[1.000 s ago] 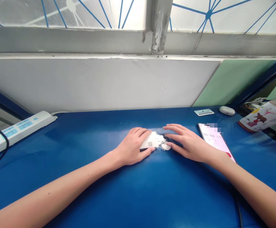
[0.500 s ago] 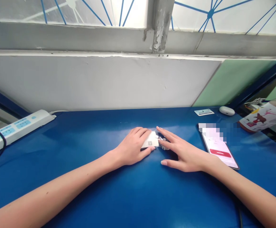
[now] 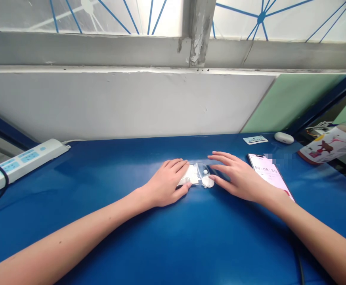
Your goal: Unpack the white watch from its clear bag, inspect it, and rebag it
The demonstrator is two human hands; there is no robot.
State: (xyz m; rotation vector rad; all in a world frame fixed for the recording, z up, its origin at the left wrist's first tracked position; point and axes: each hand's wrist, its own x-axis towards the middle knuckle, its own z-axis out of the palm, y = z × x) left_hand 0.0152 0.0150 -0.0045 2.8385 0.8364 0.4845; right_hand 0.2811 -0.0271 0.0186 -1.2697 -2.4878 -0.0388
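Under my left hand lies a small clear plastic packet with a white card inside. My left fingers bend over its left part and the thumb rests along the near edge, holding it down on the blue table; that part is hidden. White round pieces show at the packet's right end; what they are I cannot make out. My right hand is just right of the packet, fingers apart, with nothing in it. Its wrist and forearm cover the lower part of a phone showing a running timer.
A white power strip with a black cable is at the left. Along the back right are a small printed card, a white earbud case and a labelled bottle lying tilted. The wall closes off the table's back edge.
My right hand has drawn back to the right, off the packet, uncovering its clear end and the round pieces. The left hand stays on the packet.
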